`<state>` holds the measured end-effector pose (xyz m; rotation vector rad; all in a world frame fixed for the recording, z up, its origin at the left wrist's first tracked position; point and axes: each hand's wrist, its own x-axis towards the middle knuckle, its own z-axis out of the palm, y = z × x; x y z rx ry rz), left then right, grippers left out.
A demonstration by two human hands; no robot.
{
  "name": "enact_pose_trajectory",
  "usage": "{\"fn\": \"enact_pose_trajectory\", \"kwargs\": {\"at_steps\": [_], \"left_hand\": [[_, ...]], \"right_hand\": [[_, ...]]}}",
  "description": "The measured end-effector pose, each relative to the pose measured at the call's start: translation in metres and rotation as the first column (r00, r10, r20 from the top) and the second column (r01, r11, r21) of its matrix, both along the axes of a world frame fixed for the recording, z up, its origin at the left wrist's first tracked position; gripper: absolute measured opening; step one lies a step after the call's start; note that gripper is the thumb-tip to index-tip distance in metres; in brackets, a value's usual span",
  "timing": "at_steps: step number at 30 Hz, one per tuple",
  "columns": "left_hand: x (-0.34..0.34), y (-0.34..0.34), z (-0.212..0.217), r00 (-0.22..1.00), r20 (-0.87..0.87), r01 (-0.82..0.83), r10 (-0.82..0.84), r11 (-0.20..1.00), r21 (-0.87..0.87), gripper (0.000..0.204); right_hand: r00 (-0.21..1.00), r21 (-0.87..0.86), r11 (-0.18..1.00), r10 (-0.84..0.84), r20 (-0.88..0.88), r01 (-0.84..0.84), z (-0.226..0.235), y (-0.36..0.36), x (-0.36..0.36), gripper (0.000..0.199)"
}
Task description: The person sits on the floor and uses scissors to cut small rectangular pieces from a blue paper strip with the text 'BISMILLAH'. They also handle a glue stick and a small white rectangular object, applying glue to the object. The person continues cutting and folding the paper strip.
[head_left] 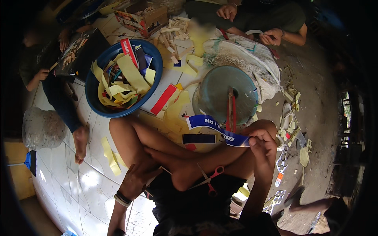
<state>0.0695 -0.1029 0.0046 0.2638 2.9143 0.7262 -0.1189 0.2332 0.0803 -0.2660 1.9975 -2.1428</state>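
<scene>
My right hand [263, 147] pinches one end of a blue strip with white lettering [212, 128]. The strip curves out to the left over my crossed legs, its far end free. In shadow by my left thigh is my left hand [138, 177], its fingers dark and partly hidden. A thin pale edge shows beside it, but I cannot make out whether it is held. Scissors with red handles [210, 180] lie partly spread on my lap. Another dark blue strip [199, 139] lies just beyond my shins, below the raised one.
A blue basin [89, 92] holds yellow paper scraps. An upturned greenish bucket [220, 84] carries a red-edged wooden piece [231, 106]. A red strip [164, 98], wood blocks [173, 33], a white sack [271, 72] and a carton [145, 21] lie around. Other people sit at far left and far right.
</scene>
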Motion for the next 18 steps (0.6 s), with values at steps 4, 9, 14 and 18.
{"fn": "enact_pose_trajectory", "kwargs": {"at_steps": [4,9,14,18], "left_hand": [[-0.002,-0.005,-0.006,0.991,0.08,0.111,-0.111,0.994,-0.001,0.035],[-0.017,-0.017,-0.015,0.982,0.036,0.181,-0.186,0.978,0.099,0.03],[-0.028,-0.011,-0.016,0.999,0.045,-0.005,-0.017,0.894,0.448,0.031],[-0.038,0.006,-0.022,0.982,0.029,-0.162,0.186,0.758,0.631,0.026]], "right_hand": [[0.998,-0.032,0.999,-0.023,0.058,0.025,-0.002,0.009,0.004,0.012],[0.998,-0.062,0.998,-0.015,0.065,0.019,-0.002,0.016,0.008,0.017],[1.0,-0.052,0.999,-0.014,0.004,0.014,0.005,0.025,0.006,0.018],[1.0,-0.061,0.998,-0.023,-0.011,0.022,0.009,0.028,0.004,0.019]]}}
